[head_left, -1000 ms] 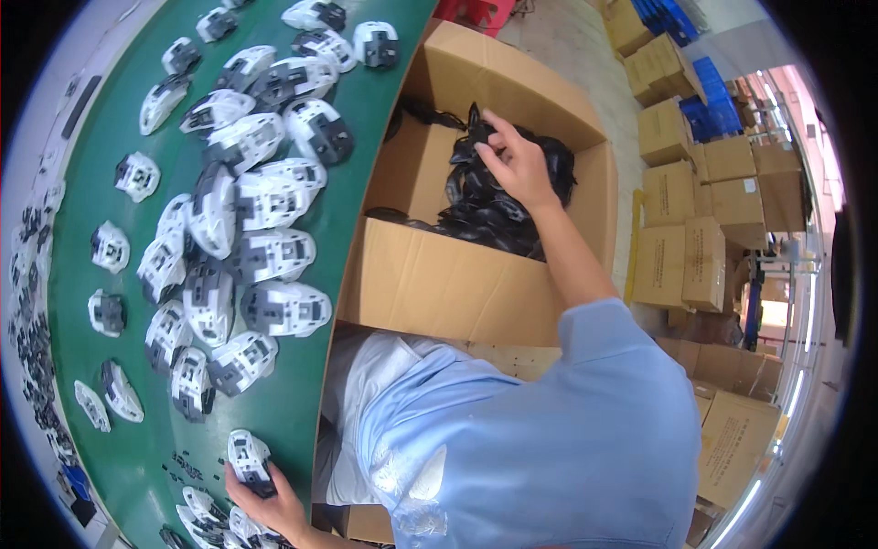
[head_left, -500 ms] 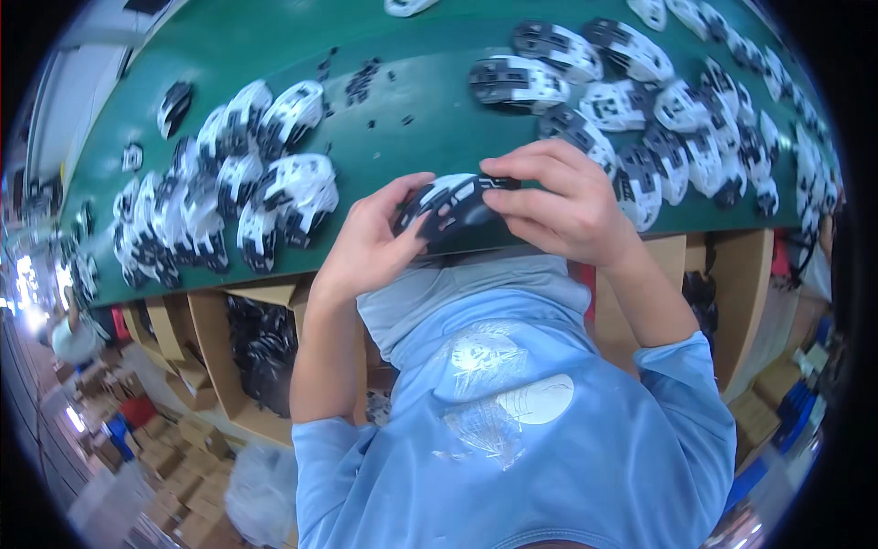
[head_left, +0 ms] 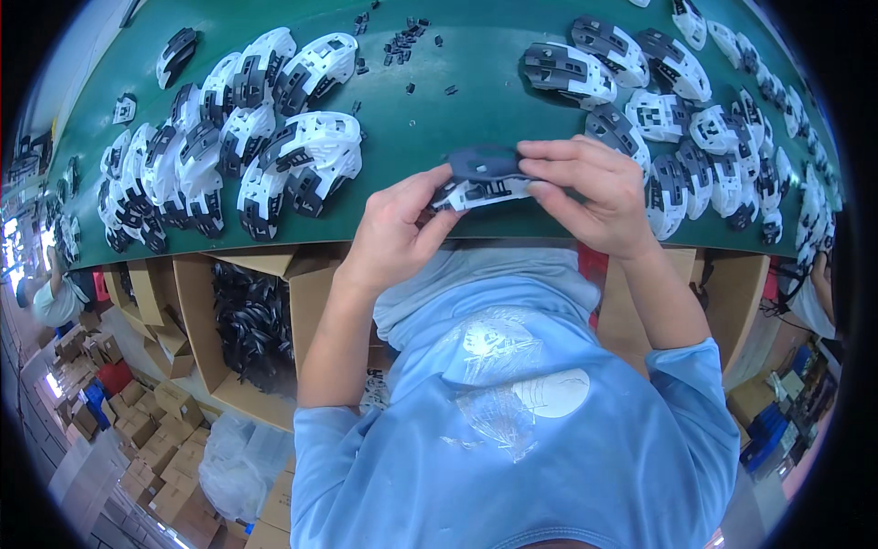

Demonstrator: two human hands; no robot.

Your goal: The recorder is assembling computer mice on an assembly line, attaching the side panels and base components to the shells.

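Between my hands, just above the near edge of the green table, is a black-and-white computer mouse shell (head_left: 485,166). Its dark curved top faces away from me, and a white slotted part shows on the near side. My left hand (head_left: 399,218) pinches the left end with thumb and fingers. At the other end, my right hand (head_left: 590,188) grips it, the fingertips on the dark part and the thumb beneath them. Beyond the shell, several small black plastic pieces (head_left: 402,46) lie loose on the table.
Similar shells stand in a cluster (head_left: 242,137) on the left of the green table (head_left: 439,101) and in another (head_left: 695,137) on the right. Below the near edge, an open cardboard box (head_left: 206,320) holds black parts (head_left: 251,320). Stacked cartons (head_left: 169,430) and a plastic bag (head_left: 233,457) sit lower left.
The shell has been turned in my hands, so its white slotted side now faces me. Both hands still hold it, and the whole view has shifted slightly.
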